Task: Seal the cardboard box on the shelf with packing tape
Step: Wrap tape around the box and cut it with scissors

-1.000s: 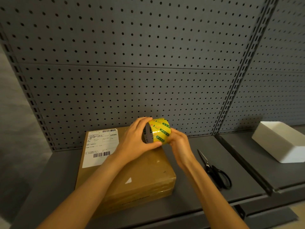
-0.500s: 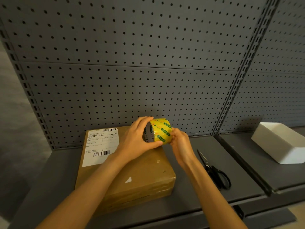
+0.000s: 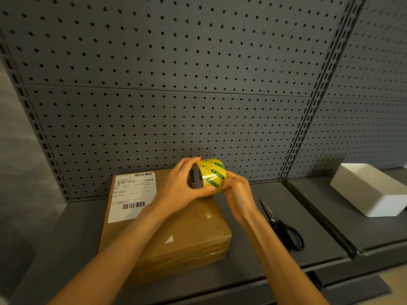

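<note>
A flat brown cardboard box [image 3: 187,236] with a white shipping label [image 3: 132,194] lies on the grey shelf [image 3: 253,267]. Above its far right corner I hold a yellow roll of packing tape [image 3: 212,176] with green print. My left hand [image 3: 178,188] grips the roll from its left side, fingers over the top and thumb under it. My right hand [image 3: 239,194] pinches at the roll's right edge with its fingertips. No loose strip of tape shows.
Black scissors [image 3: 284,230] lie on the shelf right of the box. A white rectangular container [image 3: 372,190] sits upside down on the neighbouring shelf at far right. A grey pegboard wall [image 3: 176,95] stands behind. A shelf upright [image 3: 317,95] divides the bays.
Both hands and the roll stay almost in place above the box. The right fingertips have shifted slightly on the roll's edge.
</note>
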### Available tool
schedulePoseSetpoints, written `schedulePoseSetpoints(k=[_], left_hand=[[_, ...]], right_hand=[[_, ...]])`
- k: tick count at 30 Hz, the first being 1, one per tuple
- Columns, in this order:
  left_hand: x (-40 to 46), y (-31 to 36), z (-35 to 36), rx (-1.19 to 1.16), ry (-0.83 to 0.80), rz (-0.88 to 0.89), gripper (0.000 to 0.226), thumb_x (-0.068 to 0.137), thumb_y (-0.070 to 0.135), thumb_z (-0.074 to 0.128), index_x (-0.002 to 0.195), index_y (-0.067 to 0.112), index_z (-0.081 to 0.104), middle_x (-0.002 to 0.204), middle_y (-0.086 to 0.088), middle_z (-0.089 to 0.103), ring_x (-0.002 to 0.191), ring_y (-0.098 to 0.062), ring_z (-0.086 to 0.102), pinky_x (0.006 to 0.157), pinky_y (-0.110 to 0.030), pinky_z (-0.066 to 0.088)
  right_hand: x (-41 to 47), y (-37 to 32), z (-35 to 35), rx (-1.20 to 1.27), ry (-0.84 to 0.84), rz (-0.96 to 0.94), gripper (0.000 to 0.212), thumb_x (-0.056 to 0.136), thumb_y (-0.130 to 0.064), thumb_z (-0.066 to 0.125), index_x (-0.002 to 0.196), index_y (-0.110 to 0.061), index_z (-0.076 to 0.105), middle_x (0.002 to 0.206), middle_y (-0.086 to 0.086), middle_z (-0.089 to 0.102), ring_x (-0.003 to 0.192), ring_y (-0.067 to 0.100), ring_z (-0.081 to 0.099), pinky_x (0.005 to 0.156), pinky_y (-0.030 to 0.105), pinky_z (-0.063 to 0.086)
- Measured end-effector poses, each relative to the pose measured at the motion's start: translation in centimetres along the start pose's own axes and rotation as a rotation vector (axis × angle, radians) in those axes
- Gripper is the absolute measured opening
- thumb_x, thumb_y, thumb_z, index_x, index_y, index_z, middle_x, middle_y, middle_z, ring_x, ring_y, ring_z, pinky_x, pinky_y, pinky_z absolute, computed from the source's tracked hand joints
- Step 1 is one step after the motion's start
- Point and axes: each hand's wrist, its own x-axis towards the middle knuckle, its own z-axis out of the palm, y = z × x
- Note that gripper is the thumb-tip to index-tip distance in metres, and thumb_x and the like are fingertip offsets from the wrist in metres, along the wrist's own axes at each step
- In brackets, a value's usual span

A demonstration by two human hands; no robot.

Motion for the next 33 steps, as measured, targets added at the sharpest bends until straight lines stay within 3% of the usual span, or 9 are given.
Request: schedulePoseSetpoints(k=[2,4,9,13,18,21,23,28,33], left_hand=[[0.0,0.0,-0.1,0.008,-0.01,-0.013,0.09,0.062,0.063,0.068,0.138,0.026,0.038,0.135,0.009,0.042,0.117,-0.005,0.04,0.095,-0.027,0.04],[0.0,0.0,-0.1,0.014,-0.02,-0.017,0.089,0.063,0.063,0.067,0.139,0.027,0.037,0.135,0.009,0.041,0.117,-0.004,0.039,0.096,-0.028,0.041],[-0.1,0.0,-0.1,-0.009,-0.015,-0.028,0.085,0.069,0.052,0.076,0.139,0.026,0.037,0.136,0.006,0.042,0.12,-0.009,0.041,0.097,-0.029,0.04],[0.1,0.0,-0.1,-0.071,0.021,-0.101,0.082,0.072,0.049,0.075,0.14,0.026,0.037,0.138,0.004,0.045,0.123,-0.01,0.042,0.096,-0.028,0.039],[0.3,0.1,-0.8,-0.218,-0.003,-0.211,0.078,0.079,0.041,0.071,0.144,0.029,0.03,0.143,0.006,0.04,0.129,-0.008,0.036,0.094,-0.023,0.033],[0.1,0.5,-1.5,-0.147,0.082,-0.038,0.065,0.084,0.024,0.069,0.141,0.032,0.038,0.142,0.013,0.039,0.127,-0.001,0.033,0.1,-0.025,0.035],[0.1,0.4,-1.6,-0.101,0.123,0.104,0.053,0.085,0.015,0.066,0.134,0.029,0.05,0.137,0.012,0.046,0.125,-0.004,0.04,0.101,-0.027,0.041],[0.2,0.0,-1.4,0.15,0.306,0.305,0.03,0.082,0.014,0.068,0.112,0.016,0.069,0.112,0.003,0.066,0.102,-0.012,0.057,0.087,-0.017,0.044],[0.1,0.1,-1.4,0.212,0.302,0.304,0.014,0.081,0.012,0.072,0.095,0.01,0.073,0.092,-0.003,0.07,0.086,-0.018,0.063,0.071,-0.024,0.049]], right_hand=[[-0.1,-0.4,0.0,0.058,-0.025,0.036,0.03,0.082,-0.014,0.044,0.095,0.0,0.066,0.087,0.012,0.069,0.079,0.018,0.063,0.075,0.029,0.05],[0.0,-0.6,-0.2,0.062,-0.026,0.06,0.032,0.094,-0.013,0.035,0.097,-0.002,0.065,0.087,0.011,0.069,0.077,0.017,0.063,0.074,0.028,0.049],[-0.3,-0.5,-0.1,0.038,-0.008,0.039,0.029,0.092,-0.005,0.035,0.096,-0.004,0.064,0.09,0.011,0.067,0.083,0.018,0.061,0.078,0.029,0.048],[-0.6,-0.2,-0.4,-0.026,-0.067,-0.053,0.027,0.089,0.003,0.044,0.108,-0.001,0.064,0.102,0.011,0.067,0.094,0.019,0.062,0.087,0.031,0.049],[-0.7,0.1,-0.4,-0.228,-0.084,-0.169,0.024,0.086,0.006,0.058,0.098,-0.014,0.064,0.093,-0.002,0.072,0.088,0.008,0.068,0.077,0.02,0.052],[-0.8,-0.5,0.4,-0.446,-0.086,-0.319,0.021,0.088,0.0,0.06,0.101,-0.017,0.062,0.096,-0.005,0.069,0.09,0.004,0.065,0.08,0.02,0.053],[-1.0,-1.2,0.9,-0.684,-0.075,-0.44,0.019,0.09,-0.005,0.06,0.103,-0.017,0.062,0.09,-0.009,0.066,0.084,0.002,0.061,0.072,0.017,0.051],[-0.7,-1.8,0.8,-0.948,-0.021,-0.502,0.025,0.09,-0.005,0.058,0.114,-0.012,0.061,0.097,0.006,0.067,0.088,0.023,0.062,0.075,0.041,0.053],[-0.8,-1.3,0.9,-1.037,-0.05,-0.491,0.03,0.09,-0.008,0.058,0.118,-0.018,0.06,0.104,0.007,0.068,0.093,0.024,0.063,0.079,0.044,0.053]])
